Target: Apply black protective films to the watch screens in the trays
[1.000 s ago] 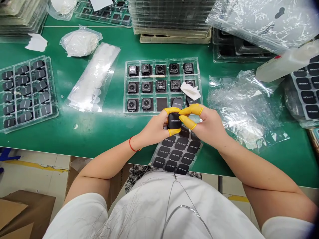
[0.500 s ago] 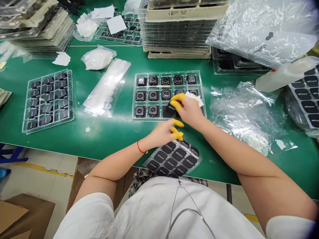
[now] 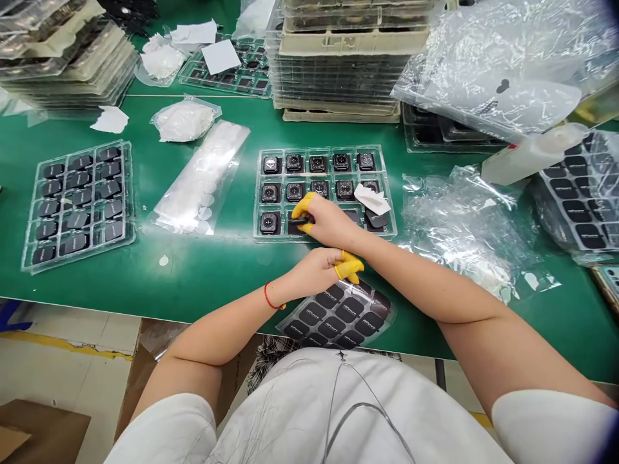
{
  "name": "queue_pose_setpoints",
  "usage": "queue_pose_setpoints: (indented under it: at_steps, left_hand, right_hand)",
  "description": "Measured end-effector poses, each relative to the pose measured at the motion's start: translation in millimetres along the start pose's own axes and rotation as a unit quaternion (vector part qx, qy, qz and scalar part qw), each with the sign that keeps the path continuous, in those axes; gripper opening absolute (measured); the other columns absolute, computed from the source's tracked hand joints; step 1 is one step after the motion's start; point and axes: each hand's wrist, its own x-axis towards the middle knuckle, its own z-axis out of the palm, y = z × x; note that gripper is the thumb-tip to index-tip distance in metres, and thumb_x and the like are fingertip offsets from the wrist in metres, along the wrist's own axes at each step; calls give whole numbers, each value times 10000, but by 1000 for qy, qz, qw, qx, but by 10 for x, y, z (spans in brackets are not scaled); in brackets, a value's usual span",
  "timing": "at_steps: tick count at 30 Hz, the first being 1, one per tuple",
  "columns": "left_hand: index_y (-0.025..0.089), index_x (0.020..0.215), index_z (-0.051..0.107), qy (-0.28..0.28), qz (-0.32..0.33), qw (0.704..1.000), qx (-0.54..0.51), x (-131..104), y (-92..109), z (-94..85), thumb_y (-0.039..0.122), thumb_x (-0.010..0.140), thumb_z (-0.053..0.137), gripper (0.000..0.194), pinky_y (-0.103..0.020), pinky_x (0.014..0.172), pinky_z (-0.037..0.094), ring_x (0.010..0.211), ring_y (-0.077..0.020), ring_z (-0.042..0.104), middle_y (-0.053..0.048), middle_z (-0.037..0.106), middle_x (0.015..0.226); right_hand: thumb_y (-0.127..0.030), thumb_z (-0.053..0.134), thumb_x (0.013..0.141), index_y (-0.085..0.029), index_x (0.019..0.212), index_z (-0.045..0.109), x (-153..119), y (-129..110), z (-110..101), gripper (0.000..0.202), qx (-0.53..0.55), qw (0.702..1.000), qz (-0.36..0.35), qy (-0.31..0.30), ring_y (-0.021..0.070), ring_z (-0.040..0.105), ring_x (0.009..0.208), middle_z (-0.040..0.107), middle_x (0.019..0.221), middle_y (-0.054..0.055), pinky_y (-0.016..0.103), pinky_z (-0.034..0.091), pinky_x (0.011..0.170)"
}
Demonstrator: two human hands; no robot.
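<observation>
Clear glossy plastic tray (image 3: 325,242); black smooth-cased watch units (image 3: 269,223); white matt paper scrap (image 3: 372,199), crumpled; green smooth tabletop (image 3: 207,270), semi-gloss w/ reflections.

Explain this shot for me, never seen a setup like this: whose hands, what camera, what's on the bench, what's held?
There is no robot: these are a person's own hands, with yellow covers on some fingertips. The only camera is worn on the head, looking forward and down.

On the green bench lies a clear tray of dark, watch-like units. A second tray of dark pieces lies to the left, a tall tray stack behind, and crumpled clear film to the right.

The right hand pinches a thin-looking dark piece over the first tray's front row. The left hand is at the far edge of a sheet of black labels; its grip is unclear.
</observation>
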Motion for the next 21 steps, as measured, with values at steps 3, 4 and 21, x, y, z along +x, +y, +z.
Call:
queue_pose_setpoints:
  at_steps: [3, 4, 21]
  left_hand:
    - [138, 1116, 472, 63, 6, 995, -71, 53, -72, 9, 528, 874, 596, 475, -352, 822, 528, 836, -189, 676, -72, 700, 859]
    - [145, 1173, 413, 81, 17, 993, -89, 70, -97, 7, 552, 847, 625, 563, -346, 815, 528, 842, -182, 669, -69, 686, 889]
    - [219, 1319, 456, 108, 73, 991, -5, 95, -110, 35, 331, 805, 726, 591, -353, 937, 532, 1086, -212, 616, -111, 549, 1325]
  right_hand:
    - [-50, 584, 774, -178, 974, 679, -330, 34, -222, 256, 27, 995, -4, 92, 190, 571, 923, 584, 1025, 73, 319, 488, 795]
    - [-50, 576, 766, -190, 966, 681, -465, 39, -283, 265, 26, 994, 0, 104, 191, 572, 903, 577, 1007, 71, 323, 494, 771]
    - [-241, 591, 870, -257, 839, 692, -1104, 485, -451, 107, 13, 972, 2, 236, 224, 581, 862, 670, 852, 46, 448, 441, 848]
